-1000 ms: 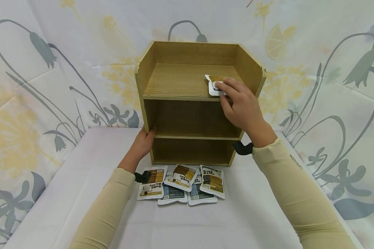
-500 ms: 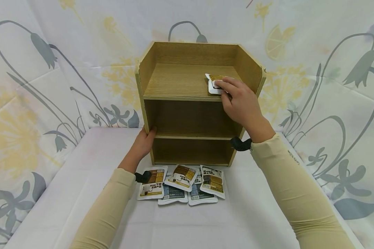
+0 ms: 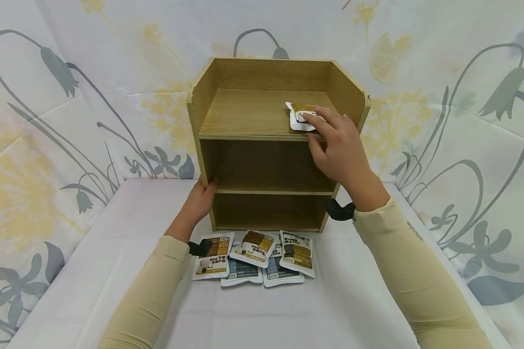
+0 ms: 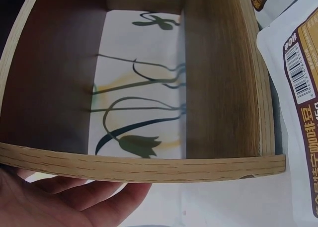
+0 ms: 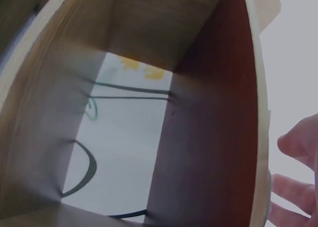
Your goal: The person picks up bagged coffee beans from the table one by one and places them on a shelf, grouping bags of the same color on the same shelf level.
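A light wooden three-tier shelf (image 3: 262,114) stands on the white cloth. On its top tier, at the right near the front edge, lies a white and brown-gold coffee pouch (image 3: 298,125). My right hand (image 3: 342,150) rests its extended fingertips on this pouch, with the thumb lower, at the tier's front edge. In the right wrist view the right hand's fingers (image 5: 295,189) show at the right edge, beyond the wooden board. My left hand (image 3: 201,199) grips the shelf's left side panel, thumb round its front edge. The left wrist view shows its fingers (image 4: 94,197) along the panel's outside.
Before the shelf, brown-gold pouches (image 3: 214,257) partly overlap two blue-labelled pouches (image 3: 243,274) on the white cloth (image 3: 262,320). The middle tier (image 3: 266,167) and bottom tier (image 3: 266,213) are open at the front. A flower-printed cloth (image 3: 135,63) hangs behind and at the sides.
The pouch on the top tier has slid slightly back from the front edge under my right fingers. My left hand has kept its hold on the side panel.
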Motion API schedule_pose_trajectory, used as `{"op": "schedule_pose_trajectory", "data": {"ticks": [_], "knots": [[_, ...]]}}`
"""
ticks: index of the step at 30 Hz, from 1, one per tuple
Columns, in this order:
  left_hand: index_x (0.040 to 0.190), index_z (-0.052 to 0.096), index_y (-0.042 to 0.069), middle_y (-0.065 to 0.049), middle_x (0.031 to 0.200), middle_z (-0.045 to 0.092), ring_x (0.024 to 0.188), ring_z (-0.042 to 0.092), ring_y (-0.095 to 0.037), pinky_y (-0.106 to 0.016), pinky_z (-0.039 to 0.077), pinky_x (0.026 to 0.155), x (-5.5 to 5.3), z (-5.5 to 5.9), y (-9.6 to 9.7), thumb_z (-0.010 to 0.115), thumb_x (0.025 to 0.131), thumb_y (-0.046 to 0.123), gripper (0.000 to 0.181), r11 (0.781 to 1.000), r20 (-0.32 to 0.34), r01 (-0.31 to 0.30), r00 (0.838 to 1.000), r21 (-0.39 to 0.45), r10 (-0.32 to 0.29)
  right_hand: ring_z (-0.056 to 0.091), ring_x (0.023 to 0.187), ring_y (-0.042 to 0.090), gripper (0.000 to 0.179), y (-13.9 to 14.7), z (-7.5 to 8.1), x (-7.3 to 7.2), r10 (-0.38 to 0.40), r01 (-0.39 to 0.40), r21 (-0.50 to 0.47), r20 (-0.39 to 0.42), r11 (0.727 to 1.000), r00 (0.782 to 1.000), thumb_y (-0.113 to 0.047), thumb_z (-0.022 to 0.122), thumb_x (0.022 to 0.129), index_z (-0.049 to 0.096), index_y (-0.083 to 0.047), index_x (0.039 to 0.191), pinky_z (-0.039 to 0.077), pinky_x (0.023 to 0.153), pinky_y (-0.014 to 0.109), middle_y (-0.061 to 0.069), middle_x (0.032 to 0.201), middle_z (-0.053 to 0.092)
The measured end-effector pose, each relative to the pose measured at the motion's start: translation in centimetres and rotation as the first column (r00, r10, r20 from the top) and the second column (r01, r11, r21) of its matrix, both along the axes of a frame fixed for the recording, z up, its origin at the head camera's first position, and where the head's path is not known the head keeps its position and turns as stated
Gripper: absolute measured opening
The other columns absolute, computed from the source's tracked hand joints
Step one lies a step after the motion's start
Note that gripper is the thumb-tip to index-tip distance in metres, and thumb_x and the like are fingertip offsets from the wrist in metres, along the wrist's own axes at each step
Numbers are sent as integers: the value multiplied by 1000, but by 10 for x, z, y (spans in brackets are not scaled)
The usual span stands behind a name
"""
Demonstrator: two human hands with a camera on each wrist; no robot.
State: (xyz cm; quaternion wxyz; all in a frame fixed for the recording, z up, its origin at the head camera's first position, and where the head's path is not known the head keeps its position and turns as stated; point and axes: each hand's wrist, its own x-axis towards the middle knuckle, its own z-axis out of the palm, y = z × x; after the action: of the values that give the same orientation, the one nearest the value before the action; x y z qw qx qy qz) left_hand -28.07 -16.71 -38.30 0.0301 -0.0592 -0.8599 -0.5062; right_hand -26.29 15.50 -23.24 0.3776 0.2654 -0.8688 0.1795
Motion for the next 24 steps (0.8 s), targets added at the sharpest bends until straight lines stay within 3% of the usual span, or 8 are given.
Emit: {"op": "schedule_pose_trajectory", "data": {"ticks": [7, 15, 21, 24], "knots": [[156, 13, 8, -24, 151, 34, 135, 40, -40, -55, 30, 113, 1, 1, 0, 28, 103, 47, 68, 1000, 1, 4, 1000, 8, -4, 52, 127, 37, 39, 5, -7, 17, 45, -47, -22, -65, 999, 997, -11, 59, 89, 64, -11, 128, 33, 107, 61, 17, 134, 57], [156, 13, 9, -24, 151, 33, 135, 40, -40, -55, 31, 112, 0, 1, -1, 28, 103, 48, 68, 1000, -3, 9, 1000, 26, -9, 52, 124, 35, 39, 10, -15, 33, 80, -81, -14, -82, 997, 993, -12, 62, 89, 63, -10, 128, 32, 108, 61, 18, 132, 57], [156, 13, 8, -24, 151, 33, 136, 39, -40, -55, 30, 113, -1, 0, -1, 28, 103, 47, 67, 1000, 0, 9, 1000, 21, -9, 51, 124, 35, 40, 13, -27, 42, 118, -119, -14, -90, 993, 989, -11, 64, 88, 63, -8, 128, 33, 109, 53, 19, 132, 57], [156, 13, 9, -24, 151, 33, 136, 39, -40, -55, 30, 113, -2, 0, -1, 28, 103, 45, 66, 1000, -3, 9, 1000, 22, -9, 50, 125, 35, 41, 13, -35, 45, 120, -121, -10, -90, 993, 989, -11, 64, 88, 62, -8, 129, 33, 109, 54, 19, 133, 57]]}}
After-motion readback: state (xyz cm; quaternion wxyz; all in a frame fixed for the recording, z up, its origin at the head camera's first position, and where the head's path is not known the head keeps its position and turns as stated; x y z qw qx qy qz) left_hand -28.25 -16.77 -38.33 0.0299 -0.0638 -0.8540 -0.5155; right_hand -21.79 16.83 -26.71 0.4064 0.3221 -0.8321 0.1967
